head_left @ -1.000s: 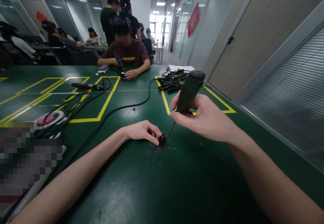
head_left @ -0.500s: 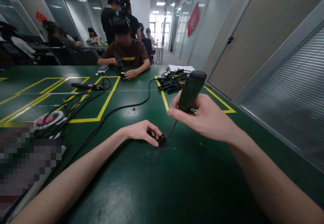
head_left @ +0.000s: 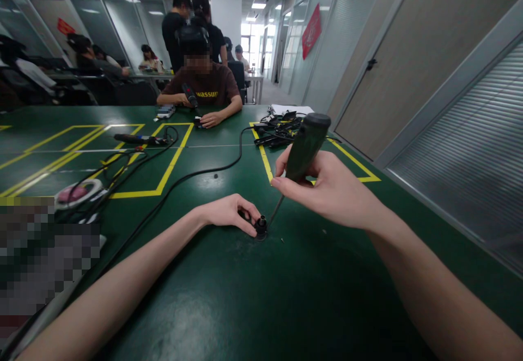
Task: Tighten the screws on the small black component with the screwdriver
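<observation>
My right hand (head_left: 327,187) is closed round the dark handle of a screwdriver (head_left: 308,146). The tool leans, its thin shaft running down and left to the side of a small black cylindrical part (head_left: 260,225). Whether the tip touches that part is too small to tell. Thumb and fingers of my left hand (head_left: 229,212) grip the part from the left and hold it upright against the green table (head_left: 229,285). A short metal top sticks up from the part. Just to its right on the table lies a tiny light-coloured piece (head_left: 281,240).
A black cable (head_left: 196,173) crosses the table on the left. Several black items (head_left: 281,129) pile up inside yellow tape at the back right. A pen-shaped tool (head_left: 139,139) and a tape roll (head_left: 79,193) lie left. Across the table sits a person (head_left: 208,86) holding a power tool.
My right hand and the screwdriver have shifted very slightly left. My left hand and the black part stay essentially in place.
</observation>
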### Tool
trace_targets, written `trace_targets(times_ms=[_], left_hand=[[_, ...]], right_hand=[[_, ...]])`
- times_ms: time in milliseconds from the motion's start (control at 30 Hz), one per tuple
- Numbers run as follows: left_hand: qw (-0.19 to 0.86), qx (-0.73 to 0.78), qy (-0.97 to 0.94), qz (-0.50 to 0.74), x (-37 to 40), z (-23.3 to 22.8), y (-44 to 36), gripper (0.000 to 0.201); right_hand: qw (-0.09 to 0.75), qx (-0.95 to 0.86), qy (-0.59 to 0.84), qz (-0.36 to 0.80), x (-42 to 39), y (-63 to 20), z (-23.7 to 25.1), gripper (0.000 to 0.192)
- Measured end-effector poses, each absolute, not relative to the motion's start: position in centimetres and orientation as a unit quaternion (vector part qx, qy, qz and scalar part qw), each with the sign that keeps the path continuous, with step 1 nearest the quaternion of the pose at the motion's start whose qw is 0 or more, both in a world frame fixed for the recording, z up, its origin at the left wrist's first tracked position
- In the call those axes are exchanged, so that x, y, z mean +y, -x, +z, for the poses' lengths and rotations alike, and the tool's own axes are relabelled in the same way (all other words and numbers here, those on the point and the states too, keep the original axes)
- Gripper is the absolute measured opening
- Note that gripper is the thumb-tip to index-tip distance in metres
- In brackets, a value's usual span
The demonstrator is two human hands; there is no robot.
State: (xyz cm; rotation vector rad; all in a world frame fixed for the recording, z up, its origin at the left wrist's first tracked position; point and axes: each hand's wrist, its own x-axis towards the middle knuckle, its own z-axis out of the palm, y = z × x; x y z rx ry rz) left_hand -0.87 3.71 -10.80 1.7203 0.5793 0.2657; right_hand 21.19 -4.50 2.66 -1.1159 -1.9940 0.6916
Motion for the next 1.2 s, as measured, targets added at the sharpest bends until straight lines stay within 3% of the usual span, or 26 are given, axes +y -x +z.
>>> trace_targets(times_ms=[633,800,1067,1200], left_hand=[[0.604,0.215,-0.761,0.103,4.37,-11.12,1.09,0.029],[0.597,0.212,-0.768,0.096,4.36,-10.78,1.15,0.031],[0.585,0.251,-0.763,0.11,3.97,-10.82,1.07,0.041],[0.583,0.271,-0.756,0.119,3.71,-10.9,0.91,0.041]], right_hand=[[0.365,-0.788,0.43,0.246,-4.45,-21.24,2.66,0.01],[0.364,-0.778,0.447,0.25,-4.33,-21.32,2.43,0.024],[0.373,-0.773,0.44,0.263,-4.39,-21.32,2.53,0.01],[0.366,-0.775,0.443,0.264,-4.31,-21.33,2.41,0.015]])
